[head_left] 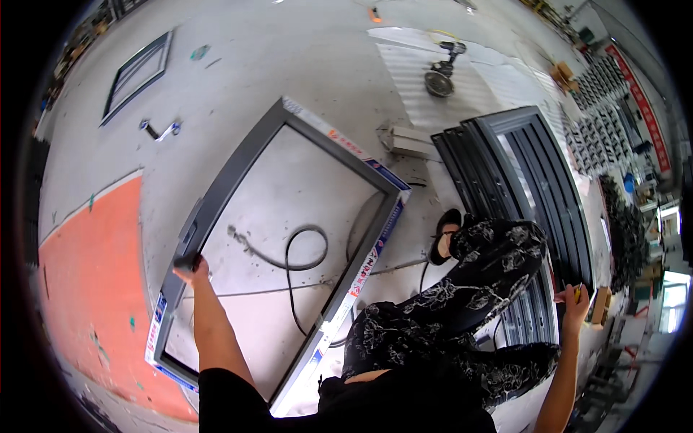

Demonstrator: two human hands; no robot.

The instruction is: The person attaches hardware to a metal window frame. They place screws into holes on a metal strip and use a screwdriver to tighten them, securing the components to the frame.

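A dark grey rectangular window frame [249, 162], with printed protective film along several edges, stands tilted at my left side. My left hand [192, 271] is closed on its left bar, where a dark patch shows by the fingers; I cannot make out what that patch is. On the other side, my right hand [574, 304] is closed around a small yellow thing [577, 293], its kind too small to tell. That hand is beside the lower right corner of a stack of dark grey frames [556, 187], which lies next to my legs.
A cordless power tool [442, 72] rests on white foam sheeting [404, 68] ahead. A black cable [290, 278] coils within the frame's opening. Orange board [94, 289] covers floor at left; a smaller frame [137, 76] lies beyond. Stacked profiles [599, 115] line the right.
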